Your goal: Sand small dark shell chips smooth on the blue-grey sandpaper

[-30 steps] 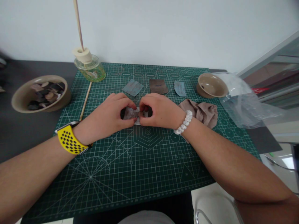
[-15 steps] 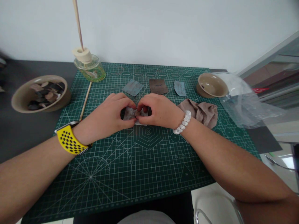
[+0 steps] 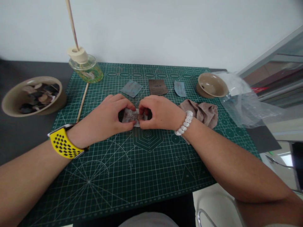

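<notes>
On the green cutting mat (image 3: 151,167), around its middle, a crumpled grey sheet (image 3: 129,116) lies beneath both hands. The left hand (image 3: 109,114) has thumb and forefinger apart on it; whether they pinch it, I cannot tell. The right hand (image 3: 162,112) curls thumb and fingers near the sheet's right end, their grip hidden. Toward the mat's far edge lie a blue-grey square (image 3: 132,88), a brown square (image 3: 157,87) and a narrower blue piece (image 3: 180,89). A small brown bowl (image 3: 215,84) stands near its far right corner.
</notes>
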Tool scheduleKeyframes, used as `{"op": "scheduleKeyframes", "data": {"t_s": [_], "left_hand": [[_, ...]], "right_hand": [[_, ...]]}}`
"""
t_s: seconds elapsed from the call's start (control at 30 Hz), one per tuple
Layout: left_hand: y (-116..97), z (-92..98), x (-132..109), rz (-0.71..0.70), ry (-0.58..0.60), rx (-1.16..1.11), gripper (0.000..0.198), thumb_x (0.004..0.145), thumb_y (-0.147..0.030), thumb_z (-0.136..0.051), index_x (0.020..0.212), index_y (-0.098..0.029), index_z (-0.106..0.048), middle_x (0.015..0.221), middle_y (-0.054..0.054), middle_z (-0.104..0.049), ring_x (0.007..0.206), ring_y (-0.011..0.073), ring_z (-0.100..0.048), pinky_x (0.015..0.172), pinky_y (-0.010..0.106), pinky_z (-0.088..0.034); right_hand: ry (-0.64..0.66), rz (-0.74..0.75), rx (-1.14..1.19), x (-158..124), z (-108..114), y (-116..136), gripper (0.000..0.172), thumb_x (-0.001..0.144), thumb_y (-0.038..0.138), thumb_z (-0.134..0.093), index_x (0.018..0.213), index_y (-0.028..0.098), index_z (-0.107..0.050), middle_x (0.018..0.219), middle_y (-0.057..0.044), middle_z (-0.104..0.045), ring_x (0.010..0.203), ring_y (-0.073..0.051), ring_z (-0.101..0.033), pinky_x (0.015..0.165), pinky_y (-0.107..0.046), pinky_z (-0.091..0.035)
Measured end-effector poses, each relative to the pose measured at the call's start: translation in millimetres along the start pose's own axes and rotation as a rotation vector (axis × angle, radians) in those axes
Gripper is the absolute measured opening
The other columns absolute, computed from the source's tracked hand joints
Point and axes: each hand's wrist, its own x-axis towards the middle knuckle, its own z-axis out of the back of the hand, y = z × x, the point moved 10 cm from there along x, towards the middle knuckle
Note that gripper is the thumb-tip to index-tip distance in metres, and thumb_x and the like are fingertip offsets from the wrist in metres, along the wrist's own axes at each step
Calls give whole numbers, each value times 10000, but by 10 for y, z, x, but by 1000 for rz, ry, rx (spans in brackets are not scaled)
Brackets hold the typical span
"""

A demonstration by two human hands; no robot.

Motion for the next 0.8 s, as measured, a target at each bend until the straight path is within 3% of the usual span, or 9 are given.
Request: {"op": "scheduleKeyframes", "data": {"t_s": [0.23, 0.57, 0.8], "left_hand": [[-29, -8, -3, -7, 7, -8, 330, 856, -497, -733, 1080, -256, -742, 1147, 79, -723, 1137, 341, -651, 1087, 498, -507], [-33, -23, 0, -7, 30, 25, 375, 861, -512, -709, 1118, -241, -745, 1162, 79, -709, 1147, 331, -645, 1074, 468, -488], [-25, -19, 0, 1, 33, 12, 366, 853, -516, -710, 1084, -234, -744, 1142, 82, -707, 1135, 338, -639, 1060, 480, -497]], "right_hand": [[-50, -18, 24, 9, 33, -41, 96, 873, 243, -765, 933, 168, -764, 904, -38, -717, 858, -201, -578, 844, -334, -424], [-22, 22, 8, 21, 11, 10, 121, 950, 256, -802, 976, 139, -811, 891, -26, -692, 876, -193, -586, 844, -326, -403], [27, 84, 7, 11, -14, 84, 114, 895, 263, -830, 908, 172, -762, 859, -9, -679, 862, -193, -585, 842, -329, -412]]}}
